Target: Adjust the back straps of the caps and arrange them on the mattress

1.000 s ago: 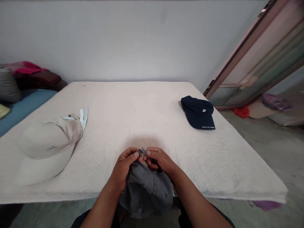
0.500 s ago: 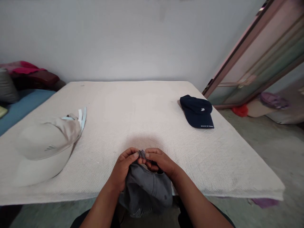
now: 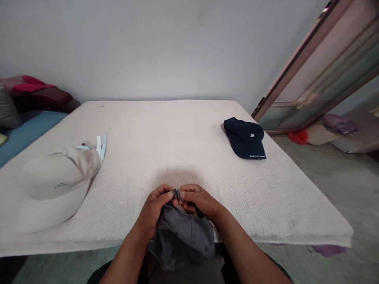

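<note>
A dark grey baseball cap [image 3: 188,234] hangs from both hands at the table's front edge, its back strap uppermost and its crown low, in front of my body. My left hand [image 3: 154,207] pinches one side of the strap between thumb and fingers. Opposite it, my right hand [image 3: 201,200] pinches the other side, the two thumb tips nearly meeting. Between them a short bit of the strap [image 3: 176,193] shows; its fastening is too small to make out. Some fingers are hidden behind the cap.
A light beige cap [image 3: 56,177] lies at the left of the white-covered table [image 3: 160,134]. On the right sits a navy cap [image 3: 245,138], brim toward me. Behind the table rises a pale wall [image 3: 166,47]; a framed glass door [image 3: 319,75] stands at the right.
Both hands keep their pinch on the grey cap's strap, and the thumbs have come slightly closer together. The view has shifted a little; the other caps stay put.
</note>
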Demonstrator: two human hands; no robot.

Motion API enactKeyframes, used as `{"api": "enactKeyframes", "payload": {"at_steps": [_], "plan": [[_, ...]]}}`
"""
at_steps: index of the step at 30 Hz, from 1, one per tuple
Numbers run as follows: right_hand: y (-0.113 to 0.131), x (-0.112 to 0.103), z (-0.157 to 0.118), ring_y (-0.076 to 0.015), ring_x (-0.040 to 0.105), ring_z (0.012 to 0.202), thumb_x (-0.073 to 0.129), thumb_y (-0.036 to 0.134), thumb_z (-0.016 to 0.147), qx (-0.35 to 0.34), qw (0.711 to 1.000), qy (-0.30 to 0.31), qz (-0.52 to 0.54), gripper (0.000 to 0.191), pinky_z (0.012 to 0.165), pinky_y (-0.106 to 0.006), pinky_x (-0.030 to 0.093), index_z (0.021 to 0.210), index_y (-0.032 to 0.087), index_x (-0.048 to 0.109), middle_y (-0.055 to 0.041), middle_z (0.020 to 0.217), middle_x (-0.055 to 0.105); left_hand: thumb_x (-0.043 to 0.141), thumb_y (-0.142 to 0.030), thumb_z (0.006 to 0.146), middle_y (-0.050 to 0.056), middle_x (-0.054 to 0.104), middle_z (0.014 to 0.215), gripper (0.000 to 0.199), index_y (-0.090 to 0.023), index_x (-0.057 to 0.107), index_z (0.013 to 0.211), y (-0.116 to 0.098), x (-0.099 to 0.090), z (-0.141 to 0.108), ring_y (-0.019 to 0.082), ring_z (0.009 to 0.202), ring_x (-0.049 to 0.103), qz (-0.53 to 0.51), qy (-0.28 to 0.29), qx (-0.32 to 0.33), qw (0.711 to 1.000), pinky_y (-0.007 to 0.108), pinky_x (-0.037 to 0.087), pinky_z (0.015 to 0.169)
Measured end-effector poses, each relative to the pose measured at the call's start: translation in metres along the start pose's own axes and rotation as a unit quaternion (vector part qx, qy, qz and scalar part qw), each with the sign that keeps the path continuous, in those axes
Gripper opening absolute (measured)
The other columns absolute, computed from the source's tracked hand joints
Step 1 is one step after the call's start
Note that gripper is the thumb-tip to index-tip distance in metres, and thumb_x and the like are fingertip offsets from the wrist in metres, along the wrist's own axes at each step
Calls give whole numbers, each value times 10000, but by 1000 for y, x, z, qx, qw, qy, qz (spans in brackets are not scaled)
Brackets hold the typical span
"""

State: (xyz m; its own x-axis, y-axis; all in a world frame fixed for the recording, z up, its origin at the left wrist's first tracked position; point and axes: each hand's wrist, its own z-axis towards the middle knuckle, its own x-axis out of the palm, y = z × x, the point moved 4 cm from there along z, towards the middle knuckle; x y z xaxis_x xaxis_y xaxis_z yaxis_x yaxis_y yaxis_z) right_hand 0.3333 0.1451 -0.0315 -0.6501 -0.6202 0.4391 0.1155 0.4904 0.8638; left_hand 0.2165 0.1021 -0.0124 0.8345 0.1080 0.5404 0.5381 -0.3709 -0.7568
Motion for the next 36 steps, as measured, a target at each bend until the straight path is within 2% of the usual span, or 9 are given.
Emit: {"api": "enactKeyframes", "payload": {"at_steps": [8, 13, 18, 23, 32, 36], "plan": [[2, 3, -3, -33, 362, 407, 572, 346, 785, 9, 999, 22, 29, 243, 354, -169, 191, 691, 122, 581, 7, 602, 549, 572, -216, 780, -1, 603, 602, 65, -173, 621, 786, 1, 1, 0, 125, 585, 559, 5, 17, 1, 1000, 249, 438, 625], [4, 2, -4, -24, 324, 392, 563, 402, 798, -14, 1000, 17, 20, 296, 366, -174, 190, 668, 139, 524, 13, 605, 551, 598, -231, 765, -12, 585, 594, 72, -177, 617, 809, 3, -5, -1, 101, 538, 523, 29, 1, -10, 1000, 193, 378, 510], [3, 0, -2, -26, 304, 379, 612, 359, 766, -20, 999, 6, 42, 225, 368, -171, 193, 737, 153, 526, 57, 534, 481, 625, -265, 737, -24, 562, 575, 99, -175, 605, 773, 3, -6, -1, 73, 458, 451, 48, -9, -13, 999, 173, 311, 431], [1, 0, -1, -26, 312, 366, 624, 287, 737, -15, 998, 10, 56, 171, 360, -171, 187, 708, 149, 526, 60, 510, 471, 620, -269, 743, -24, 559, 579, 99, -173, 602, 760, 2, -5, -1, 69, 471, 457, 56, -9, -18, 998, 168, 322, 447], [-1, 0, 1, -20, 293, 350, 599, 326, 780, -19, 997, 2, 72, 227, 350, -169, 177, 672, 152, 501, 64, 492, 464, 616, -224, 754, -26, 552, 602, 86, -158, 574, 717, 2, 0, -3, 46, 446, 431, 71, 19, -22, 997, 156, 305, 420], [1, 1, 0, -17, 292, 351, 603, 325, 776, -24, 997, 14, 71, 228, 348, -168, 174, 669, 149, 506, 64, 500, 462, 621, -225, 747, -30, 551, 605, 79, -165, 570, 738, 2, -2, -3, 49, 453, 439, 64, 11, -24, 998, 158, 307, 424]]}}
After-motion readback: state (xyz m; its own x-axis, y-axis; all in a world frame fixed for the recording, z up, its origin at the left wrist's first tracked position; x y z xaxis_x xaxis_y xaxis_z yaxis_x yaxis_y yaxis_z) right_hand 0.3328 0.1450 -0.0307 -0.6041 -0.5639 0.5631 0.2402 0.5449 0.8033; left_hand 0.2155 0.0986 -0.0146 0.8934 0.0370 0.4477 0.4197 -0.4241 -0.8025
